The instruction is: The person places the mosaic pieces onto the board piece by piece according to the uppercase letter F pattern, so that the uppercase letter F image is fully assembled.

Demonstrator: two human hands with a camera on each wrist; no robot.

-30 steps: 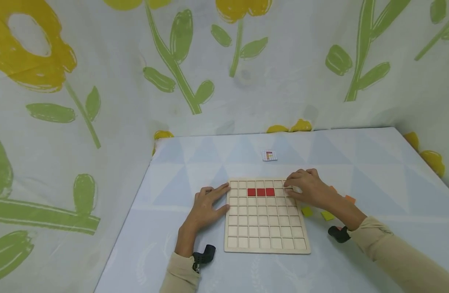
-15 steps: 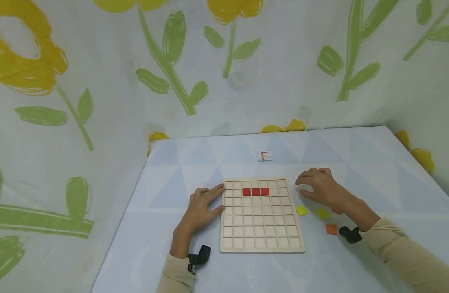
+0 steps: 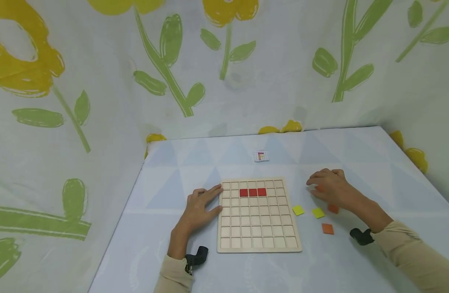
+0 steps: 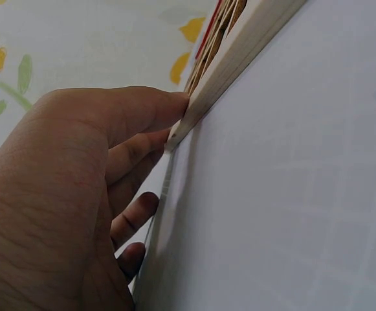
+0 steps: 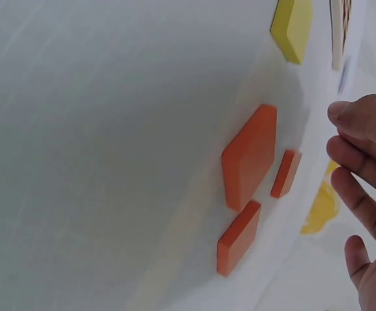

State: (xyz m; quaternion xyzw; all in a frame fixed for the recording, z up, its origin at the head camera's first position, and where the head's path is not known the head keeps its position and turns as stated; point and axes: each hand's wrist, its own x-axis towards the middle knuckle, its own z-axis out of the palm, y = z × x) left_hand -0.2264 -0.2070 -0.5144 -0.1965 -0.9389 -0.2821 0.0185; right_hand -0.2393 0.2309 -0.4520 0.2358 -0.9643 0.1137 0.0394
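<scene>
A wooden grid board (image 3: pixel 259 243) lies on the table, with three red tiles (image 3: pixel 252 192) in a row in its second row of squares. My left hand (image 3: pixel 196 209) rests at the board's left edge; in the left wrist view the thumb (image 4: pixel 149 109) touches the rim, fingers fairly straight. Right of the board, my right hand (image 3: pixel 330 188) hovers above an orange tile (image 3: pixel 320 188). Its fingers (image 5: pixel 365 201) are apart from the tiles and hold nothing in the right wrist view. Nearby lie two more orange tiles (image 3: pixel 327 228) and two yellow tiles (image 3: pixel 318 213).
Behind the board lies a small card (image 3: pixel 261 156) printed with a coloured grid pattern. A flower-print cloth (image 3: pixel 228 93) hangs around the back and sides of the table (image 3: pixel 165 171). Each wrist carries a black camera mount (image 3: pixel 198 256).
My right hand has moved from the board's upper right corner rightward to over the orange tiles, uncovering several loose tiles. My left hand stays at the board's edge. The view has shifted slightly.
</scene>
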